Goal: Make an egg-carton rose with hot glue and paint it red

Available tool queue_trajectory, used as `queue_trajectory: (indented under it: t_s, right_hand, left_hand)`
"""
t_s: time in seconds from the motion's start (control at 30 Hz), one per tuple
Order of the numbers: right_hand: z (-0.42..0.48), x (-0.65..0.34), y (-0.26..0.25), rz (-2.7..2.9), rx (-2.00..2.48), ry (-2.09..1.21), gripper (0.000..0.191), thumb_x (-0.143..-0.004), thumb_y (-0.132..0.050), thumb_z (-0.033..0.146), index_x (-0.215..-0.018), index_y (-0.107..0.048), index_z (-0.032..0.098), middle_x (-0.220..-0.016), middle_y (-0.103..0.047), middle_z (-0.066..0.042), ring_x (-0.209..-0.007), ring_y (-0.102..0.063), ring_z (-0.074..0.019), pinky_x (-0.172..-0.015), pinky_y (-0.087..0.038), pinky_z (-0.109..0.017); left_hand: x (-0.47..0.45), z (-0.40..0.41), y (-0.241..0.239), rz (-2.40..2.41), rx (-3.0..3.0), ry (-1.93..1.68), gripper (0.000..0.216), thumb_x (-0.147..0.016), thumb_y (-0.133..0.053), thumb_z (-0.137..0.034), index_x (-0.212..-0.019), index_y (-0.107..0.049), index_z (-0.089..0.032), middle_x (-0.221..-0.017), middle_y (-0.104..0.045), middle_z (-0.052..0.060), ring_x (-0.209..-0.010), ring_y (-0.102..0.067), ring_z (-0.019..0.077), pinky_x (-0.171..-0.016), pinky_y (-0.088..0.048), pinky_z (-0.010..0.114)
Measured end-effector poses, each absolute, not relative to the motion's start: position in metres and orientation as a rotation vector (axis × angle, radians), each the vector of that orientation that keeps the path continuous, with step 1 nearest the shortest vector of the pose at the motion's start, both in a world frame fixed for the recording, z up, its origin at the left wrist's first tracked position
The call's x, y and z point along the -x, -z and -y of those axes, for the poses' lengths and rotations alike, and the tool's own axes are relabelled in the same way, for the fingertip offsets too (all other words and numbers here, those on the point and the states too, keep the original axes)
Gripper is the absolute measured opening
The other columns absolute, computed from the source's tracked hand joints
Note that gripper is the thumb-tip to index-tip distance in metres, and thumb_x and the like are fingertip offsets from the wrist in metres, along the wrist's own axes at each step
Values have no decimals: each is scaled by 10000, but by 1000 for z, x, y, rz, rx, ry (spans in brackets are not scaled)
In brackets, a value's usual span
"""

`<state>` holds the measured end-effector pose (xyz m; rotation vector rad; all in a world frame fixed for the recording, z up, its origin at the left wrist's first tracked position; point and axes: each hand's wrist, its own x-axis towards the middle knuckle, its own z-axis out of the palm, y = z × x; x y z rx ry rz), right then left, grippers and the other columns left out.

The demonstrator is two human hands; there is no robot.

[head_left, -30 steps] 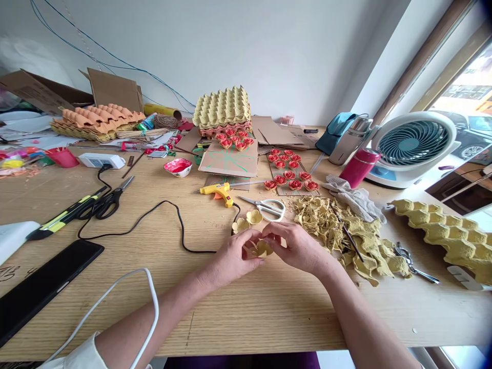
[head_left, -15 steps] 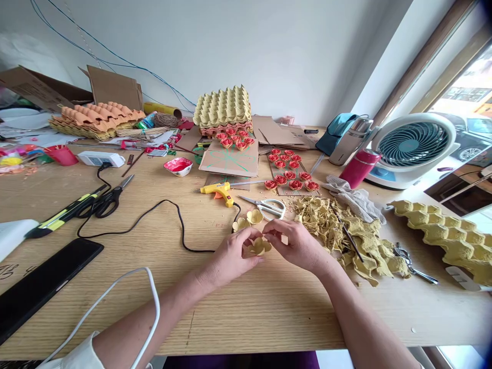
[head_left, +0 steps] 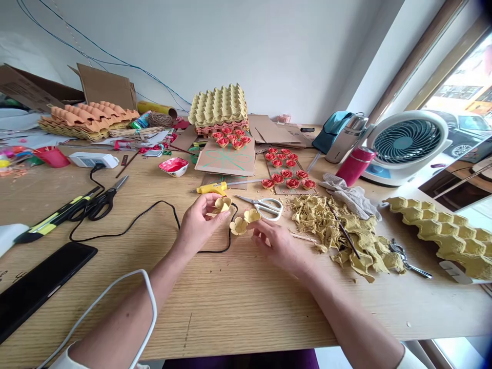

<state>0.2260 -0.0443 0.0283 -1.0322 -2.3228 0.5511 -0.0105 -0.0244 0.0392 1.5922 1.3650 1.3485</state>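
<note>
Held between the thumb and fingers of my left hand is a yellow egg-carton flower cup, raised in front of the yellow glue gun. Two more cups of the same yellow pulp, a front flower cup and a rear flower cup, sit side by side on the table. My right hand is low over the wood with its index fingertip at the edge of the rear cup; the other fingers are loosely bent and apart. Behind it lie white-handled scissors.
Torn yellow carton scraps are heaped on the right, beside an egg tray. Red paper-pulp roses stand on cardboard behind. A black cord crosses the left side, near black scissors and a phone.
My left hand has moved left and forward with its flower cup. My right hand has parted from that cup and come down beside the two cups on the table.
</note>
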Motion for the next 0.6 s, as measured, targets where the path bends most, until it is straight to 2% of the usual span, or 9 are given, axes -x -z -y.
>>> queue_trajectory:
  t_s: [0.1, 0.33, 0.6]
  right_hand:
    - [43, -221, -23, 2325, 1012, -567, 328, -914, -531, 55, -1197, -599, 205, -972, -676, -48, -694, -613, -121, -682, -487, -249]
    - [39, -215, -14, 2291, 1031, -584, 279, -946, -556, 104, -1206, -613, 187, -987, -676, -70, -706, -625, -140, -666, -500, -266]
    - [37, -211, -11, 2270, 1022, -588, 189, -922, -592, 91, -1064, -658, 197, -958, -641, -52, -690, -595, -131, -654, -503, -260]
  left_hand:
    - [11, 23, -40, -1369, -1575, -1340, 442, -766, -755, -401, -1126, -600, -195, -1141, -735, 93, -956, -710, 216, -753, -527, 306]
    - [8, 25, -39, -1409, -1601, -1311, 436, -754, -750, -415, -1106, -612, -198, -1111, -745, 89, -952, -712, 227, -724, -515, 302]
    - [7, 25, -33, -1415, -1660, -1285, 401, -768, -751, -402, -1092, -610, -212, -1093, -748, 81, -939, -719, 223, -733, -544, 303]
